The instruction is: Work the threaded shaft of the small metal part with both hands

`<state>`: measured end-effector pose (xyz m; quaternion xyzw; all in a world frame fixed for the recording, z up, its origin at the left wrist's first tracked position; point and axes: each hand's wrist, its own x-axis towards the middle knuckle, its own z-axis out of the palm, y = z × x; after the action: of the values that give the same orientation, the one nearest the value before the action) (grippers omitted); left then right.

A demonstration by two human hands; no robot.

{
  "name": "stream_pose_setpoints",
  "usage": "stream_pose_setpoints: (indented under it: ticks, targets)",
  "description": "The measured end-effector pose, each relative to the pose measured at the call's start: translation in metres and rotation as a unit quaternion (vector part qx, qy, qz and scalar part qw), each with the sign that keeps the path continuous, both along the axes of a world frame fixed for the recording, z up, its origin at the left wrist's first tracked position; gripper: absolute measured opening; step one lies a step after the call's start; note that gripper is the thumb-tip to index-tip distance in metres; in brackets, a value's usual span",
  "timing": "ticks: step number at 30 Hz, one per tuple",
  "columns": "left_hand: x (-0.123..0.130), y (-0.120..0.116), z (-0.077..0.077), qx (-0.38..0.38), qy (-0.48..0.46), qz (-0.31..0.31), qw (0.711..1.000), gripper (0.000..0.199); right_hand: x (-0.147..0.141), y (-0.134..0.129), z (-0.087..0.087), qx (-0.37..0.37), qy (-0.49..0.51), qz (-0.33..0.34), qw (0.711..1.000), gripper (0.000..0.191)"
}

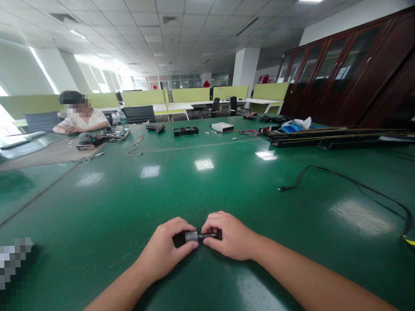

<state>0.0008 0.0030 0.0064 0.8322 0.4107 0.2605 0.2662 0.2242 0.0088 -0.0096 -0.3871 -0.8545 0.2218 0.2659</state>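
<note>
A small metal part lies lengthwise between my two hands, low in the middle of the view. It looks like a solenoid valve [191,236], with a smooth silver cylinder at its left end and a thin, dark, grooved stem [204,236] running right. Thumb and fingers of my left hand [166,247] pinch the silver cylinder. My right hand [232,236] has its thumb and curled fingers closed on the dark stem, and part of that end is hidden by them. Both hands are just above or resting on the green tabletop [181,192]; which one I cannot tell.
A black cable [351,180] curves across the right side. Dark long rails [302,138] are stacked at the far right. Along the back lie a white box [222,127], a black bracket [186,131] and a power drill [155,128]. Another person [83,120] sits at the far left.
</note>
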Motion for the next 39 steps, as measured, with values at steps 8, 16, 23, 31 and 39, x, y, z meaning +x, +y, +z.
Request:
stream_pose_setpoints:
  ticks: [8, 16, 23, 31, 39]
  targets:
    - [0.000, -0.001, 0.001, -0.004, 0.001, 0.002, 1.000, 0.016, 0.003, -0.003, 0.002, 0.022, -0.013, -0.013, 1.000, 0.009]
    - [0.000, 0.000, 0.001, -0.007, 0.003, -0.001, 1.000, 0.017, 0.006, -0.001, 0.001, 0.027, -0.017, -0.015, 0.999, 0.011]
    - [0.000, 0.000, 0.002, -0.006, 0.004, -0.002, 1.000, 0.017, 0.012, 0.003, -0.001, 0.025, -0.004, -0.002, 1.000, 0.011]
    - [0.000, -0.001, 0.002, -0.006, 0.009, -0.001, 1.000, 0.016, 0.019, 0.006, -0.002, 0.020, -0.014, 0.008, 1.000, 0.009]
    - [0.000, 0.000, 0.003, -0.006, 0.013, 0.000, 1.000, 0.015, 0.033, 0.011, 0.002, 0.026, -0.041, -0.014, 0.999, 0.009]
